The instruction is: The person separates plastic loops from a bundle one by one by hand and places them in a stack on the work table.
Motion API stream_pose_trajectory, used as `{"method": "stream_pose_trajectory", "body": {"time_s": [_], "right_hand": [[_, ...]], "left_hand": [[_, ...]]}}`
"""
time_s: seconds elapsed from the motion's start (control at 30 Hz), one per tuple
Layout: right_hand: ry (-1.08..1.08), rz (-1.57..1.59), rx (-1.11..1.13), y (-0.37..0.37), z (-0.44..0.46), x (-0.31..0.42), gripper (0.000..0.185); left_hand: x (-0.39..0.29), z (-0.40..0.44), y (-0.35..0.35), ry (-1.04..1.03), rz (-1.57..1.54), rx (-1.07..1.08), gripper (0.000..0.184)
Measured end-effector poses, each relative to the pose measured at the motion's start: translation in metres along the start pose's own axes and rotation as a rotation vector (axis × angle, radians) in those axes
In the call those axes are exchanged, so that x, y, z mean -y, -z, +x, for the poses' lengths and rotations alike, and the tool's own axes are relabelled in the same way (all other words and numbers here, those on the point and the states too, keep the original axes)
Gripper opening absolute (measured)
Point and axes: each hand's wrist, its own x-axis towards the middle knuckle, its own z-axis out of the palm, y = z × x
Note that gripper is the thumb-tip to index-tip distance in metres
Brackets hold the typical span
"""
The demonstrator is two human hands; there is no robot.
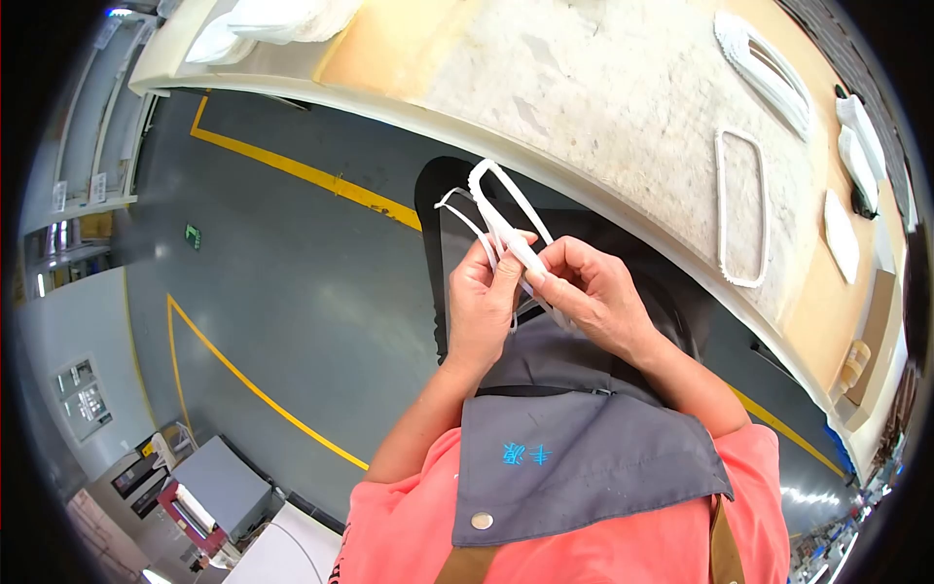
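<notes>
Over my lap, I hold white, narrow, rounded-end loops [503,230] with a ribbed edge, in front of the grey apron. My left hand [482,302] is closed, its thumb and fingers pinching the loops' lower part. My right hand [595,295] is closed too, thumb and fingertips pinching the same white material just to the right. A thinner white strip [465,220] sticks out at the upper left of the hands. How many loops are held, and where their lower ends run, is partly hidden by the fingers.
The worktable [584,88] edge runs diagonally beyond my hands. On it lie a single white loop [721,195], a stack of loops [764,78], white bundles [859,146], a white piece [841,237] and a tape roll [854,365]. More white pieces [277,19] lie upper left.
</notes>
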Motion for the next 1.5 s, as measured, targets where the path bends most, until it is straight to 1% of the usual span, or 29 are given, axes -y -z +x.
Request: {"method": "stream_pose_trajectory", "body": {"time_s": [0.07,0.1,0.17,0.2,0.3,0.33,0.37,0.43,0.5,0.57,0.63,0.7,0.73,0.8,0.83,0.9,0.93,0.97,1.03,1.1,1.13,1.23,1.5], "right_hand": [[0.013,-0.006,-0.002,-0.001,0.001,-0.002,0.019],[0.023,-0.001,-0.016,-0.002,0.001,-0.001,0.019],[0.044,0.013,-0.038,-0.003,0.001,0.001,0.019],[0.054,0.104,-0.022,-0.002,0.003,0.001,0.018],[0.062,0.37,0.018,0.003,0.007,-0.007,0.016],[0.006,0.507,0.002,0.003,0.01,-0.006,0.015],[-0.047,0.677,-0.003,0.007,0.009,0.0,0.015],[-0.061,0.825,-0.08,0.02,0.01,0.016,0.015],[0.03,1.084,-0.07,0.056,0.01,0.016,0.015],[0.214,1.053,-0.2,0.093,0.002,0.031,0.016],[0.421,0.967,-0.259,0.121,-0.01,0.042,0.017],[0.467,0.931,-0.299,0.127,-0.022,0.058,0.017],[0.491,0.851,-0.247,0.122,-0.026,0.063,0.018],[0.411,0.622,-0.502,0.084,-0.022,0.071,0.018],[0.369,0.502,-0.628,0.067,-0.021,0.073,0.018],[0.328,0.319,-0.277,0.053,-0.021,0.05,0.014],[0.221,0.241,-0.19,0.038,-0.019,0.052,0.012],[0.113,0.163,-0.102,0.023,-0.015,0.054,0.011],[-0.033,0.194,0.04,0.008,-0.008,0.035,0.012],[-0.039,0.202,0.108,0.0,-0.005,0.022,0.015],[-0.023,0.192,0.098,-0.003,-0.004,0.017,0.018],[-0.024,0.137,0.105,-0.003,-0.002,0.009,0.02],[-0.043,0.14,0.085,-0.005,-0.001,0.009,0.02]], "left_hand": [[-0.012,-0.002,0.004,0.102,0.009,0.056,0.02],[-0.015,-0.004,0.002,0.115,0.024,0.046,0.027],[-0.006,-0.001,-0.002,-0.063,0.102,-0.04,0.034],[-0.007,0.001,-0.002,-0.065,0.022,-0.047,0.033],[-0.021,-0.001,-0.002,0.16,-0.464,-0.069,0.028],[-0.024,0.001,0.005,0.218,-0.537,-0.014,0.026],[-0.028,0.002,0.01,0.246,-0.595,-0.001,0.026],[-0.036,0.005,0.023,0.283,-0.628,-0.005,0.023],[-0.043,0.008,0.048,0.229,-0.611,-0.083,0.021],[-0.054,0.012,0.082,0.166,-0.544,-0.157,0.022],[-0.074,0.008,0.097,0.085,-0.306,-0.289,0.023],[-0.088,0.005,0.099,0.0,-0.129,-0.337,0.026],[-0.091,0.004,0.095,-0.013,-0.085,-0.34,0.028],[-0.092,0.005,0.086,-0.037,0.006,-0.341,0.031],[-0.089,0.006,0.08,-0.022,-0.018,-0.307,0.032],[-0.077,0.005,0.063,0.016,-0.069,-0.232,0.035],[-0.072,0.003,0.054,0.063,-0.106,-0.157,0.036],[-0.062,0.0,0.048,0.104,-0.106,-0.128,0.036],[-0.059,-0.009,0.025,0.166,-0.127,-0.014,0.03],[-0.053,-0.016,0.015,0.203,-0.073,-0.015,0.025],[-0.05,-0.018,0.014,0.218,-0.045,-0.017,0.023],[-0.042,-0.018,0.02,0.207,-0.115,0.035,0.02],[-0.039,-0.019,0.024,0.181,-0.103,0.048,0.022]]}}
